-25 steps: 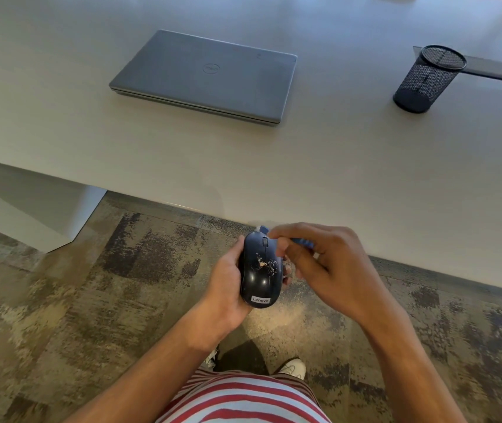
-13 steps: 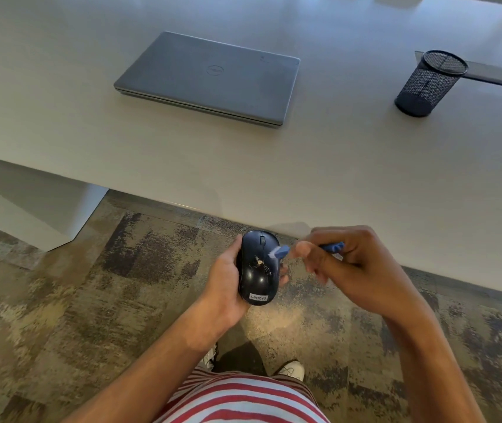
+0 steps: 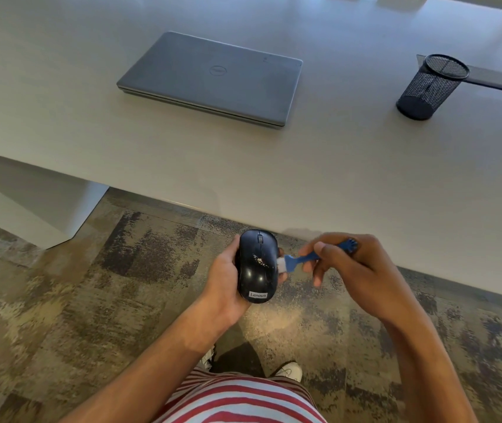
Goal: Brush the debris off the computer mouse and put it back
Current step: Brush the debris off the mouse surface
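My left hand (image 3: 224, 280): I hold the computer mouse (image 3: 257, 265) in it. My palm is under the mouse and my thumb lies along its left side. This grip is closed around the mouse.

My right hand (image 3: 355, 271): I hold a small blue brush (image 3: 310, 256) in it. My thumb and fingers pinch the thin handle. This grip is tight on the brush.

Computer mouse: It is black and shiny, with a wheel near the top and a small white label at the bottom end. It is up in the air, over the carpet (image 3: 91, 300), just in front of the near edge of the tabletop (image 3: 274, 166). It is not on the tabletop.

Debris (image 3: 260, 259): Little pale crumbs sit on the middle of the mouse's back.

Brush: Its white bristle end touches the right side of the mouse, right next to the crumbs. The handle points out to the right, into my right hand.

Tabletop: It is wide and pale grey. A closed grey laptop (image 3: 213, 77) lies flat on it, far from the mouse. A black mesh cup (image 3: 431, 87) stands well off to the right.

Me: I wear a red and white striped shirt (image 3: 243, 398). My white shoes (image 3: 289, 370) show on the carpet below my hands.
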